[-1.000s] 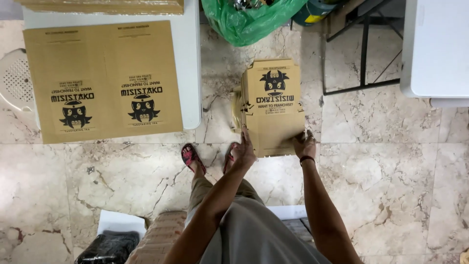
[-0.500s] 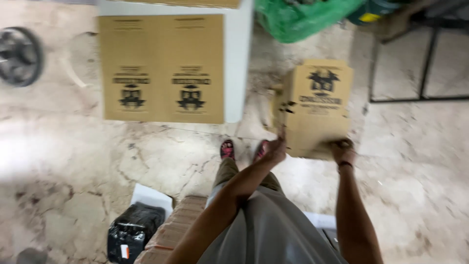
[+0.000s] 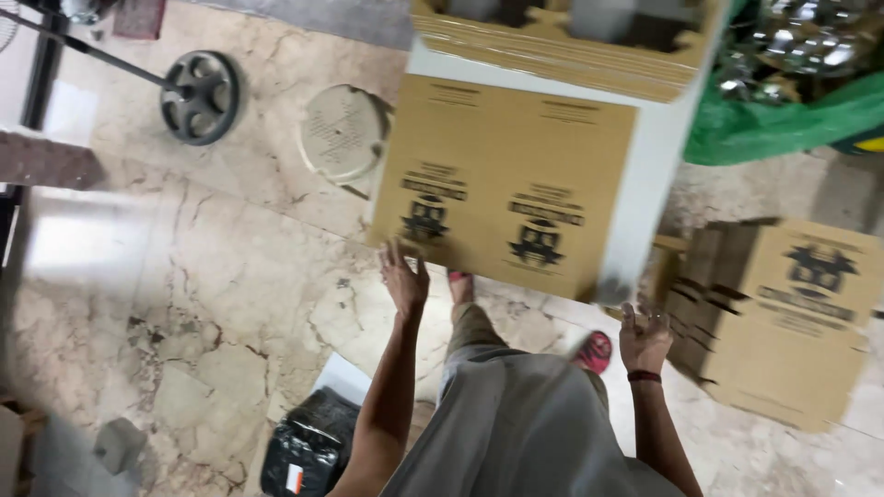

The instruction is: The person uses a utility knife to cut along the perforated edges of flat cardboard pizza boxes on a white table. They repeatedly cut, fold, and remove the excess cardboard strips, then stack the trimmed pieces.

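Observation:
A flat brown cardboard sheet (image 3: 502, 184) with dark printed emblems lies on a white table (image 3: 656, 170), overhanging its near edge. My left hand (image 3: 403, 276) reaches up with fingers apart at the sheet's lower left corner. Near the sheet's lower right corner and the table edge, my right hand (image 3: 645, 336) is open and holds nothing. A stack of folded brown cardboard boxes (image 3: 783, 317) rests on the marble floor to the right of my right hand.
More stacked cardboard (image 3: 562, 41) lies at the table's far end. A green plastic bag (image 3: 783, 120) sits at the upper right. A dark wheel on a rod (image 3: 198, 97) and a round beige disc (image 3: 343, 133) lie on the floor at left. A black bag (image 3: 308, 446) is near my feet.
Both hands let go of the stack of boxes on the floor and moved left to the sheet on the table. The view swung left and closer.

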